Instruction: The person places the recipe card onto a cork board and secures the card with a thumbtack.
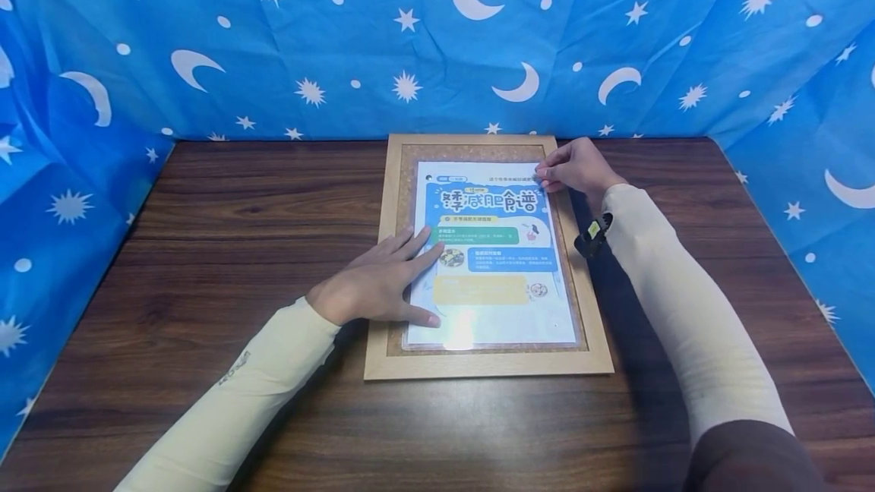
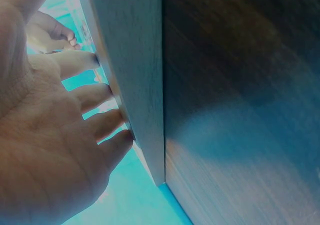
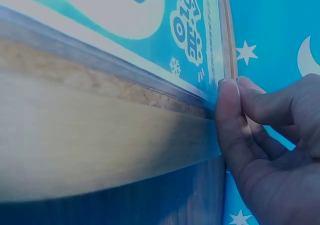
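A laminated poster sheet point(image 1: 506, 325) with blue, green and yellow printed blocks lies on a wood-framed cork board point(image 1: 581, 302). My left hand point(image 1: 383, 275) rests over the left side of the frame, fingers spread, fingertips on the sheet's left edge. In the left wrist view the left hand's fingers point(image 2: 95, 97) reach past the frame's raised side. At the sheet's top right corner, my right hand point(image 1: 577, 165) pinches with thumb and forefinger; a small dark spot shows at the fingertips. In the right wrist view the right hand point(image 3: 272, 130) largely hides what it pinches; I cannot tell its kind.
The board lies on a dark wood-grain table point(image 1: 239, 249), its top edge close to a blue curtain point(image 1: 355, 44) with white moons and stars. Light glares off the sheet's lower part. A dark device with a strap point(image 1: 593, 235) is on the right wrist.
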Demonstrator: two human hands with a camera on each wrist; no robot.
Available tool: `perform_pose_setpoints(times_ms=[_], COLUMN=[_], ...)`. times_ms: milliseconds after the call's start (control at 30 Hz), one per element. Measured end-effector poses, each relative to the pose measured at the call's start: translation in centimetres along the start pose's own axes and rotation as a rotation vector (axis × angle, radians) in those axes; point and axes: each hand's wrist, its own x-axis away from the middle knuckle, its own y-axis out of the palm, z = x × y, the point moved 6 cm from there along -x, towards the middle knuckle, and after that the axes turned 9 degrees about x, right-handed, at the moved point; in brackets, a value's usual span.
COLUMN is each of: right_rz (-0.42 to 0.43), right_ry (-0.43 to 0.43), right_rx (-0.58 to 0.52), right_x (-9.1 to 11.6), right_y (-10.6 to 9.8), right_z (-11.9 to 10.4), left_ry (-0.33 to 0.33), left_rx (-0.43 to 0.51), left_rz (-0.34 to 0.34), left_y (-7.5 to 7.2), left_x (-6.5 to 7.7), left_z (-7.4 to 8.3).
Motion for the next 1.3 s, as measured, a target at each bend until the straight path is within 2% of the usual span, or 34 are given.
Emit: perform_pose_setpoints(times_ms=[233, 567, 800, 1067, 1300], right_rz=[0.001, -0.029, -0.05, -0.092, -0.12], right_ry=[0.049, 0.058, 0.07, 0.101, 0.111], right_rx=[-0.016, 0.081, 0.108, 0.169, 0.163], right_x=[-1.0, -1.8, -2.4, -2.5, -2.4], right_y=[0.3, 0.6, 0.6, 0.6, 0.7], right_z=[0.0, -0.3, -0.5, -1.2, -1.4], left_ry=[0.005, -0.002, -0.003, -0.001, -0.005], left_rx=[-0.004, -0.01, -0.008, -0.009, -0.014], left_rz=[0.007, 0.003, 0.002, 0.005, 0.0], left_y=[0.1, 0.1, 0.1, 0.1, 0.1], left_x=[0.0, 0.0, -0.1, -0.1, -0.1], left_z=[0.0, -0.1, -0.1, -0.1, -0.1])
